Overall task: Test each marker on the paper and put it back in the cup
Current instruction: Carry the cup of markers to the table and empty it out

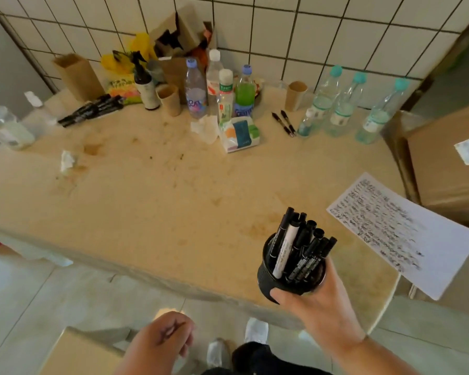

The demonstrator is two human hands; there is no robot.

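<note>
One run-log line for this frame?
right hand: holds black cup of markers above table edge | left hand: idle, loosely curled | paper: on table, scribbled

Open tabletop (173, 190) — bottles (222, 96) behind

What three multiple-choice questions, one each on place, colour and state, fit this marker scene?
1. Where does the scribbled white paper sheet lie?
A. the table's right edge
B. the floor
C. inside the cup

2. What colour is the round plastic marker cup?
A. yellow
B. black
C. white

3. What is the left hand doing?
A. writing
B. holding a bottle
C. holding nothing

Answers: 1 A, the sheet overhangs the beige table at its right edge. 2 B, the cup in the right hand is black. 3 C, its loosely curled fingers hold nothing.
</note>
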